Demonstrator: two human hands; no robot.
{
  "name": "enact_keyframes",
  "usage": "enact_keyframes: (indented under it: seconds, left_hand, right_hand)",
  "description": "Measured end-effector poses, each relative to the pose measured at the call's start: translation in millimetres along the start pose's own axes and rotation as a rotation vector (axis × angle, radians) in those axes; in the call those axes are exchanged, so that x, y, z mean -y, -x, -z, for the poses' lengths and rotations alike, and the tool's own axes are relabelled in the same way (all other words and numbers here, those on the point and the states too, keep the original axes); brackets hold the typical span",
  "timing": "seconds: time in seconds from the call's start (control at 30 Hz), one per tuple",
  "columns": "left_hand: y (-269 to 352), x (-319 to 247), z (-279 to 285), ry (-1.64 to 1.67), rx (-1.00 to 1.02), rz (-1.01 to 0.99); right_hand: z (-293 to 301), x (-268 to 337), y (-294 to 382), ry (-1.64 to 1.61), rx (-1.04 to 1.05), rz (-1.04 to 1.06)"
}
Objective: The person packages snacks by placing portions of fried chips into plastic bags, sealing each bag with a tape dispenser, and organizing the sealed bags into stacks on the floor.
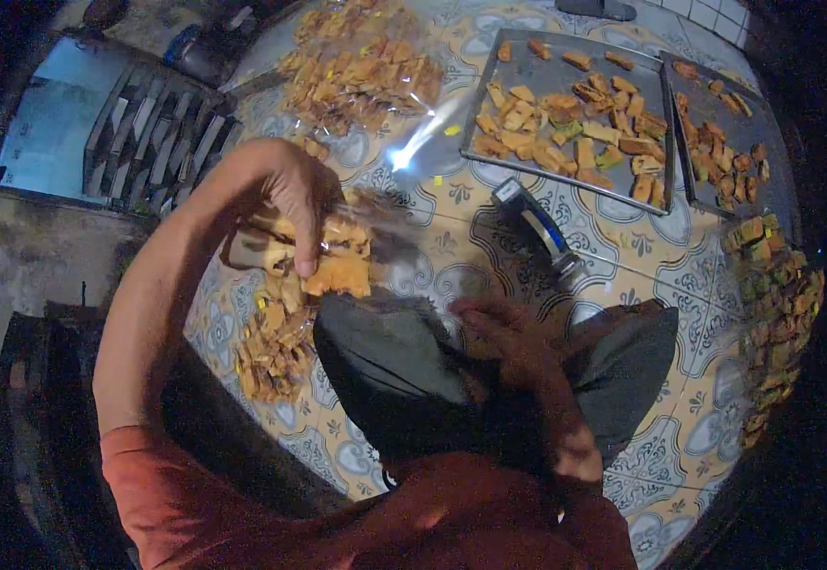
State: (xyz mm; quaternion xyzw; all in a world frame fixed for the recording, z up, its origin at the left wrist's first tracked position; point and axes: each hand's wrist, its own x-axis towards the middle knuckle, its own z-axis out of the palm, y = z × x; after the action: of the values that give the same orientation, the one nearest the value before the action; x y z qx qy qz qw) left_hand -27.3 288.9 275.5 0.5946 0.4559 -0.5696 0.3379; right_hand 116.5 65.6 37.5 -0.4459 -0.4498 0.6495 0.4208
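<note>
My left hand (pixel 296 203) grips a clear plastic bag of toasted bread pieces (pixel 338 267), thumb pressed on the near side, just beyond my left knee. Below it, more bagged pieces (pixel 274 356) lie on the floor beside my leg. Blurred by motion, my right hand (pixel 492 324) is over my lap, fingers extended to the left, with nothing visible in it. Ahead of that hand stands a low blue and metal device (pixel 538 228), possibly a bag-neck tape sealer. Small yellow tabs (pixel 453 130) lie on the patterned tile floor (pixel 449 242).
A metal tray (pixel 481 146) of loose toasted pieces lies ahead right, with a second tray (pixel 713 164) beside it. Filled clear bags are heaped ahead (pixel 363 71) and at far right (pixel 777 328). A slatted rack-like object (pixel 164 135) stands at left.
</note>
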Motion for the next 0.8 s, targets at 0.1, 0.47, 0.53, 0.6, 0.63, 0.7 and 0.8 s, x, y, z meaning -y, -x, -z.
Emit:
enact_keyframes:
  seconds: [0.1, 0.47, 0.53, 0.6, 0.63, 0.7, 0.8]
  left_hand:
    - [3, 1, 9, 0.016, 0.019, -0.051]
    - [8, -6, 7, -0.035, -0.023, -0.039]
    - [8, 0, 1, 0.049, 0.020, -0.129]
    - [8, -9, 4, -0.122, 0.004, -0.059]
    - [10, -13, 7, -0.296, -0.010, 0.013]
    - [17, -8, 7, -0.114, 0.003, -0.030]
    - [27, 0, 6, 0.109, -0.017, -0.060]
  right_hand:
    - [-1, 2, -2, -0.251, -0.014, -0.001]
    - [-6, 19, -1, -0.402, -0.286, -0.166]
    - [-1, 34, 9, 0.119, -0.155, 0.050]
    - [-4, 2, 0, 0.153, -0.085, 0.046]
    - [-6, -4, -3, 0.184, -0.017, 0.041]
    - [-5, 5, -1, -0.053, -0.152, -0.090]
    - [-16, 0, -11, -0.275, -0.382, 0.032]
